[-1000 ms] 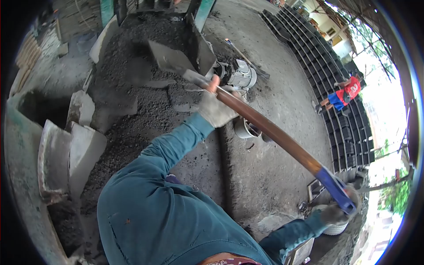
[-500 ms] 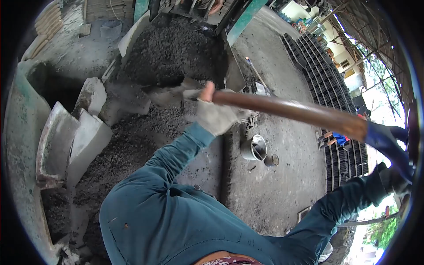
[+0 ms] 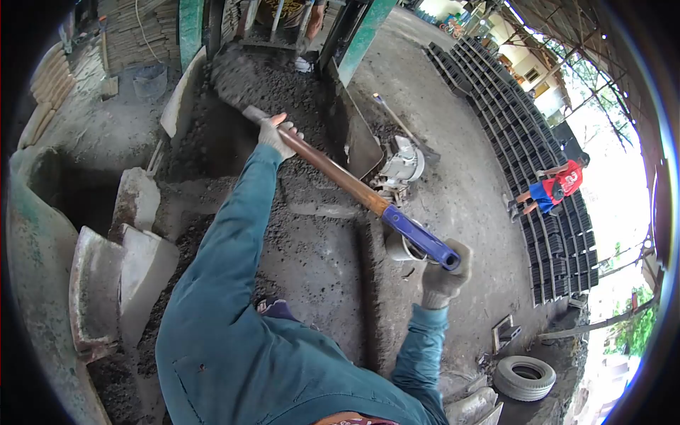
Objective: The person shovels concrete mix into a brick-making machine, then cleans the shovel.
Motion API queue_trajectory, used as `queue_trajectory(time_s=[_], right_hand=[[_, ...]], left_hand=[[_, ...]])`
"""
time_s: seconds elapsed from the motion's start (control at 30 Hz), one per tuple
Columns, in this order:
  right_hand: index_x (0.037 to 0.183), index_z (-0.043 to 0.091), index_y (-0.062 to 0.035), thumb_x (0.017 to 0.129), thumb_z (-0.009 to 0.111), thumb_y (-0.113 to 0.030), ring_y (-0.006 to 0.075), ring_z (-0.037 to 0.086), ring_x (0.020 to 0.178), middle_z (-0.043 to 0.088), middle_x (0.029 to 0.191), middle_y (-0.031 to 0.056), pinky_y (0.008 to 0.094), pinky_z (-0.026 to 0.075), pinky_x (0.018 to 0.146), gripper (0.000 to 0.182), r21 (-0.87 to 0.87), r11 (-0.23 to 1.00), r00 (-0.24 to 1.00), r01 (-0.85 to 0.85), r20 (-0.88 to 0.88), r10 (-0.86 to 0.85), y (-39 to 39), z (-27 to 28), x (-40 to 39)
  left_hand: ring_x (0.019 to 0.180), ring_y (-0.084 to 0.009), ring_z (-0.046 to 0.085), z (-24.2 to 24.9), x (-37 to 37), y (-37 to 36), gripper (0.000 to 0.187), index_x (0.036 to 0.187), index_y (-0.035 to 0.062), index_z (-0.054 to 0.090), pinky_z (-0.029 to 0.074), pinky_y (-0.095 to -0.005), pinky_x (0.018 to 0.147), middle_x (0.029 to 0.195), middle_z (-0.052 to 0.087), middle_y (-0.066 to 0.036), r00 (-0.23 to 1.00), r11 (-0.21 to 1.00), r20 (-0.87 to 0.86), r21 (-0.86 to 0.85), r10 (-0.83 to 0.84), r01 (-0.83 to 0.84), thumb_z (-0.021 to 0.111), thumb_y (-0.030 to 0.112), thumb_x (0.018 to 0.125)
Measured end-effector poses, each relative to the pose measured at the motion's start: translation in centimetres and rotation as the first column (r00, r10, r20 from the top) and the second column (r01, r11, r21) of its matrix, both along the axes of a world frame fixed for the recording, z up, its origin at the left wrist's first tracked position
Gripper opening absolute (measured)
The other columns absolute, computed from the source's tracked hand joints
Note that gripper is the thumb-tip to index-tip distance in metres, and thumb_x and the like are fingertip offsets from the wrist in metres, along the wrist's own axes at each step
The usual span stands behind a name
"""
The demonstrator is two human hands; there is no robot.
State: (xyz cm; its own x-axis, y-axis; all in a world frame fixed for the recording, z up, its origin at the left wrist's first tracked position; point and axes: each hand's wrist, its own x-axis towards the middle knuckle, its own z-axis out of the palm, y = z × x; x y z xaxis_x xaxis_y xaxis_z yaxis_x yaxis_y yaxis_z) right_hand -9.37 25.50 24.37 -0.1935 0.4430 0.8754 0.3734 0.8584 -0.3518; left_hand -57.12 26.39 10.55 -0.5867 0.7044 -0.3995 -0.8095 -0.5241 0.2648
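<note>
A shovel with a brown wooden shaft (image 3: 333, 168) and a blue handle (image 3: 418, 234) slants across the view. My left hand (image 3: 278, 136), in a pale glove, is wrapped round the shaft close to the blade end. At the handle's end is my right hand (image 3: 448, 275), also gloved and closed on the grip. The shovel's blade is blurred and hard to separate from the dark, damp-looking loose material (image 3: 244, 79) around it. More of this material lies in the trough ahead, under a green-framed machine (image 3: 363, 42).
Broken concrete slabs (image 3: 138, 269) stand at left. To the right are an electric motor (image 3: 404, 164), a bucket (image 3: 402, 248), a long-handled tool (image 3: 404, 124) and a tyre (image 3: 524, 377). A person in red (image 3: 567, 180) bends by stacked dark pieces (image 3: 506, 120). Another person's hand (image 3: 315, 23) shows at the top.
The shovel has swung forward, its blade end now farther up the trough. My left arm has stretched out, and my right hand has come down and inward from the far right.
</note>
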Motion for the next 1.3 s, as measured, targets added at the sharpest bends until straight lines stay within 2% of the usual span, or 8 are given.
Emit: queue_trajectory(time_s=[0.13, 0.2, 0.43, 0.67, 0.9, 0.97, 1.13, 1.3], right_hand=[[0.091, 0.064, -0.0045, 0.082, 0.073, -0.015, 0.0178, 0.064, 0.069, 0.065, 0.079, 0.0063, 0.0318, 0.053, 0.064, 0.016, -0.306, 0.866, 0.918, 0.395, 0.111, -0.380, 3.5, -13.6, 3.6], [0.092, 0.064, -0.0036, 0.083, 0.071, -0.016, 0.0180, 0.063, 0.067, 0.064, 0.079, 0.0057, 0.0325, 0.052, 0.061, 0.016, -0.868, 0.496, 0.961, -0.039, -0.169, -0.220, 3.9, -16.9, 8.4], [0.105, 0.065, -0.0017, 0.085, 0.066, -0.011, 0.0165, 0.062, 0.072, 0.065, 0.085, 0.0036, 0.0302, 0.051, 0.063, 0.022, -0.993, -0.112, 0.985, 0.031, 0.050, -0.164, -2.3, -17.8, 30.5], [0.090, 0.068, -0.0027, 0.090, 0.064, -0.041, 0.0231, 0.065, 0.084, 0.067, 0.085, 0.0100, 0.0338, 0.051, 0.076, 0.039, -0.795, 0.607, 0.986, 0.017, 0.113, 0.121, -11.2, -17.0, 31.4], [0.090, 0.065, -0.0009, 0.088, 0.055, -0.069, 0.0192, 0.062, 0.061, 0.064, 0.071, 0.0087, 0.0327, 0.050, 0.058, 0.069, -0.948, 0.155, 0.950, 0.279, 0.249, -0.188, -24.3, -27.9, 31.2], [0.087, 0.064, 0.0003, 0.087, 0.055, -0.070, 0.0172, 0.057, 0.050, 0.060, 0.061, 0.0085, 0.0321, 0.047, 0.048, 0.071, -0.964, -0.262, 0.847, -0.046, 0.101, -0.522, -26.5, -29.6, 32.0], [0.074, 0.056, -0.0059, 0.088, 0.053, -0.070, 0.0157, 0.045, 0.041, 0.044, 0.051, 0.0001, 0.0306, 0.039, 0.040, 0.065, -0.803, -0.350, 0.478, -0.481, 0.095, -0.873, -24.5, -32.0, 33.2], [0.080, 0.051, -0.0140, 0.097, 0.044, -0.059, 0.0182, 0.044, 0.044, 0.044, 0.056, -0.0011, 0.0340, 0.039, 0.041, 0.049, -0.589, -0.375, 0.469, -0.716, -0.008, -0.883, -19.0, -37.1, 29.7]], left_hand=[[0.070, -0.0245, 0.050, -0.2, 2.4, 3.5, 0.023, 0.083, 0.0109, 0.045, 0.046, -0.0491, 0.084, 0.077, 0.050, -0.006, 0.996, 0.980, -0.030, -0.177, 0.083, -0.087, 0.066, 0.020, 0.087], [0.071, -0.0241, 0.052, 0.7, 7.7, 0.1, 0.025, 0.079, 0.0101, 0.047, 0.046, -0.0484, 0.083, 0.071, 0.048, -0.005, 0.980, 0.979, -0.100, 0.095, -0.172, 0.181, 0.067, 0.022, 0.087], [0.086, -0.0256, 0.057, -5.2, 32.3, -18.2, 0.025, 0.084, 0.0083, 0.053, 0.045, -0.0521, 0.096, 0.087, 0.056, -0.008, 0.851, 0.849, -0.270, 0.165, -0.451, 0.502, 0.072, 0.025, 0.086], [0.064, -0.0269, 0.054, -25.4, 38.3, -18.9, 0.024, 0.085, 0.0080, 0.047, 0.052, -0.0524, 0.075, 0.078, 0.053, -0.009, 0.860, 0.688, 0.510, -0.620, -0.014, 0.378, 0.066, 0.022, 0.091], [0.045, -0.0272, 0.047, -42.9, 52.2, -19.2, 0.018, 0.101, 0.0152, 0.046, 0.046, -0.0532, 0.050, 0.065, 0.045, -0.008, 0.709, 0.371, 0.584, -0.605, -0.395, 0.705, 0.061, 0.022, 0.094], [0.048, -0.0262, 0.048, -44.6, 56.7, -19.0, 0.015, 0.100, 0.0152, 0.050, 0.048, -0.0525, 0.053, 0.066, 0.046, -0.008, 0.630, 0.233, 0.634, -0.597, -0.449, 0.768, 0.062, 0.020, 0.093], [0.051, -0.0262, 0.051, -50.5, 63.1, -18.8, 0.018, 0.099, 0.0130, 0.050, 0.049, -0.0551, 0.055, 0.067, 0.047, -0.006, 0.497, 0.020, 0.689, -0.575, -0.528, 0.818, 0.063, 0.025, 0.093], [0.063, -0.0313, 0.059, -46.8, 59.4, -18.0, 0.031, 0.090, 0.0135, 0.051, 0.052, -0.0562, 0.068, 0.067, 0.053, -0.007, 0.521, 0.322, 0.733, -0.413, -0.437, 0.852, 0.064, 0.042, 0.092]])
